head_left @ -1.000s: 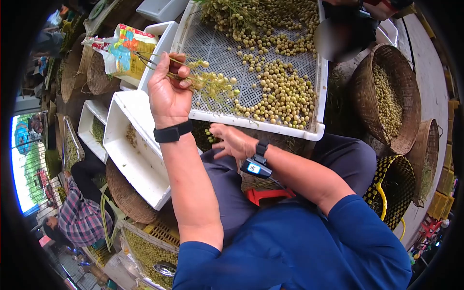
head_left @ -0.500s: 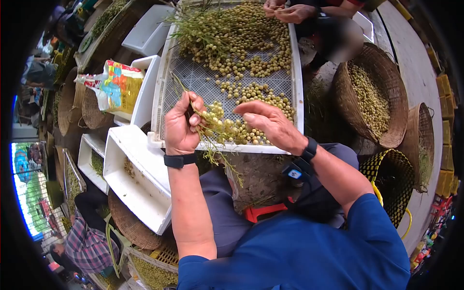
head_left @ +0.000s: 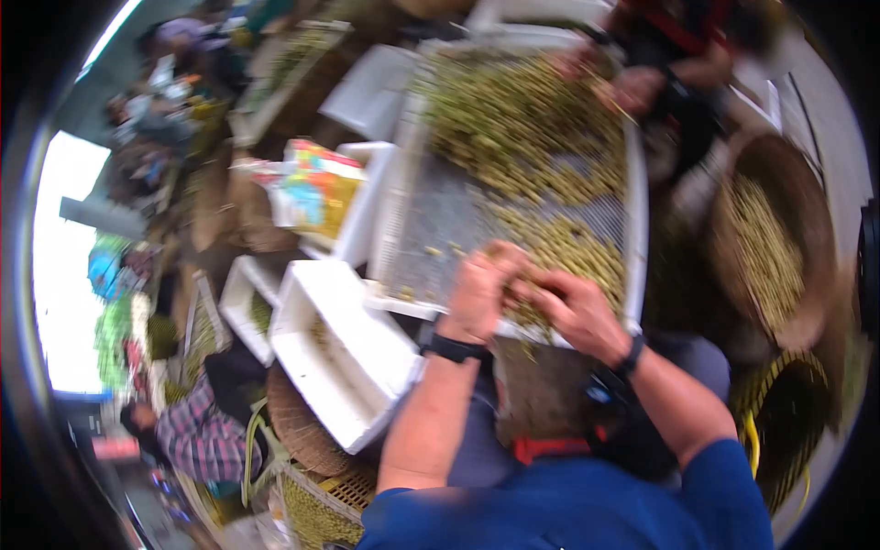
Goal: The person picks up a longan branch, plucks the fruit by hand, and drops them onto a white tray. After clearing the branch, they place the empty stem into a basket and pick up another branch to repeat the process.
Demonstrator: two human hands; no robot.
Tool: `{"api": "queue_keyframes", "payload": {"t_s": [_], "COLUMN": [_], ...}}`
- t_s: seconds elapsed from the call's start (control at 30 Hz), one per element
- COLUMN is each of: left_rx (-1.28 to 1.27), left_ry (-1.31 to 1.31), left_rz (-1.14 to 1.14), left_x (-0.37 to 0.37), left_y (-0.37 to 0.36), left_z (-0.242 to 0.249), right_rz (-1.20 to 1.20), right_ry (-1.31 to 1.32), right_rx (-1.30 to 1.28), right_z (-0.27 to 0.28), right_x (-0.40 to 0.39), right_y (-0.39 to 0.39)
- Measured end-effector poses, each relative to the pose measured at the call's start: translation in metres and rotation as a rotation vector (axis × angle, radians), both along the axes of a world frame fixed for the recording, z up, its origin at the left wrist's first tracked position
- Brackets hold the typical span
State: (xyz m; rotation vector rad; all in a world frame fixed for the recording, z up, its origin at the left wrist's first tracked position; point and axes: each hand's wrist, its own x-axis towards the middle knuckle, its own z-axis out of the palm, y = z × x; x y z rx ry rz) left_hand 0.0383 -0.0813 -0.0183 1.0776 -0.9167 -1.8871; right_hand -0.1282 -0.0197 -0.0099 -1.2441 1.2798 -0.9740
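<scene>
My left hand (head_left: 484, 291) is closed around a green fruit sprig, mostly hidden by my fingers; a blurred bit of it shows below the hands. Close beside it, my right hand (head_left: 584, 313) has its fingers curled in against the sprig, and what they pinch cannot be made out. Both hands are over the near edge of a white-rimmed mesh tray (head_left: 435, 225). Small round yellow-green fruits (head_left: 573, 252) lie loose in the tray just beyond my hands. A larger heap of fruits and leafy sprigs (head_left: 504, 119) covers its far part.
Another person's hands (head_left: 637, 90) are at the tray's far right corner. A wicker basket (head_left: 811, 220) of fruit stands right, above a black-and-yellow woven basket (head_left: 811, 385). On the left are white foam boxes (head_left: 353, 367) and a colourful bag (head_left: 321, 188). A person in a plaid shirt (head_left: 206, 435) is lower left.
The view has swung, shifting the scene right and down with blur. My right hand, open and apart before, has come in against my left hand with its fingers curled.
</scene>
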Motion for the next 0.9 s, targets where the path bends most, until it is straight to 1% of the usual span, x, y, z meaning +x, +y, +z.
{"api": "queue_keyframes", "payload": {"t_s": [0.03,0.07,0.13,0.2,0.27,0.33,0.37,0.47,0.53,0.57,0.6,0.63,0.67,0.7,0.73,0.77,0.8,0.9], "left_rx": [0.008,0.036,0.127,0.157,0.13,0.106,0.079,0.036,-0.018,0.006,-0.065,-0.085,-0.107,-0.011,-0.009,-0.016,-0.028,-0.054], "left_ry": [0.013,0.051,0.125,0.169,0.161,0.145,0.125,0.109,0.109,0.072,-0.012,-0.032,-0.072,0.047,0.039,0.045,0.042,-0.017], "left_rz": [-0.034,-0.006,0.013,0.048,0.046,0.039,0.01,-0.056,-0.037,-0.016,0.006,0.009,-0.007,0.038,0.01,-0.014,-0.029,-0.079], "left_x": [0.001,0.0,0.0,-0.002,-0.003,-0.002,-0.003,0.0,-0.001,0.0,0.0,-0.001,-0.001,-0.002,-0.002,-0.002,-0.004,-0.005], "left_y": [-0.001,-0.002,-0.002,0.0,0.002,0.003,0.004,0.003,0.006,0.006,0.005,0.007,0.008,0.01,0.01,0.01,0.011,0.009], "left_z": [0.006,0.005,0.005,0.004,0.004,0.007,0.008,0.006,0.009,0.009,0.006,0.016,0.018,0.013,0.013,0.013,0.015,0.014], "right_rz": [-0.027,-0.033,-0.063,-0.051,-0.027,-0.022,0.004,0.017,-0.024,-0.081,0.011,-0.067,-0.059,-0.061,-0.063,-0.017,-0.007,-0.021], "right_ry": [0.024,0.04,-0.186,-0.38,-0.418,-0.567,-0.529,-0.546,-0.584,-0.623,-0.688,-0.727,-0.832,-0.843,-0.816,-0.882,-0.915,-0.858], "right_rx": [-0.069,-0.083,0.069,0.117,0.142,0.334,0.343,0.348,0.379,0.426,0.419,0.439,0.437,0.478,0.501,0.472,0.474,0.506], "right_z": [0.003,0.002,-0.017,-0.015,-0.005,0.005,0.004,-0.009,0.005,0.005,-0.01,0.001,-0.004,-0.001,0.005,-0.01,-0.013,-0.001], "right_x": [0.002,0.0,-0.006,-0.013,-0.017,-0.015,-0.015,-0.019,-0.02,-0.021,-0.03,-0.027,-0.031,-0.032,-0.032,-0.034,-0.035,-0.032], "right_y": [-0.001,0.001,0.003,0.001,-0.002,-0.003,-0.002,-0.002,-0.004,-0.007,-0.014,-0.013,-0.012,-0.011,-0.01,-0.009,-0.008,-0.009]}}
